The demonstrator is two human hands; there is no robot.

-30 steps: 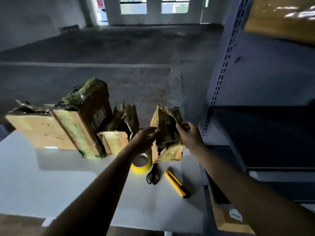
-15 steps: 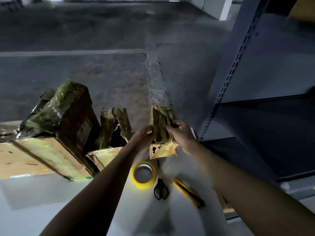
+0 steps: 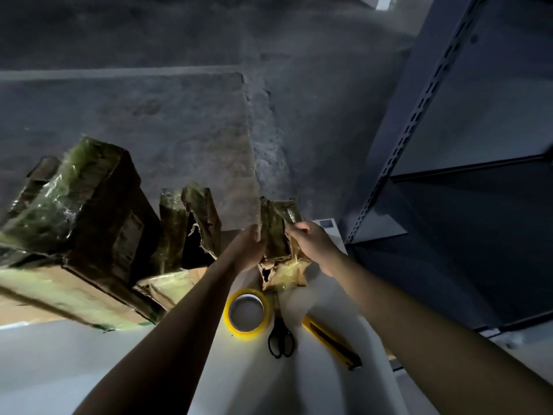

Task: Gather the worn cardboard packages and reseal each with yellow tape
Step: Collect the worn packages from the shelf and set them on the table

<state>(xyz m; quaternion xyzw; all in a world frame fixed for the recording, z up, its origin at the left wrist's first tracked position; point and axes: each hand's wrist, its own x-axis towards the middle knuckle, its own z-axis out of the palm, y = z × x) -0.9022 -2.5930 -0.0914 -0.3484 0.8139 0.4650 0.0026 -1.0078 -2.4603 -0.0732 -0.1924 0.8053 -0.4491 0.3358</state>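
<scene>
A small torn cardboard package (image 3: 276,235) stands upright near the far edge of the white table (image 3: 74,360). My left hand (image 3: 250,250) grips its left side and my right hand (image 3: 312,245) pinches its upper right flap. A roll of yellow tape (image 3: 247,314) lies flat just in front of it. Left of it stand another torn small package (image 3: 191,232) with an open hole and a large worn box (image 3: 89,223) wrapped in old shiny tape.
Black scissors (image 3: 280,335) and a yellow utility knife (image 3: 330,342) lie right of the tape roll. A grey metal shelving unit (image 3: 449,175) rises close on the right. Behind the table is a bare concrete floor (image 3: 179,115).
The camera tilted down and moved closer. Both hands pressed the small package's top flaps closer together, so it looks narrower. Tape, scissors and knife have not moved.
</scene>
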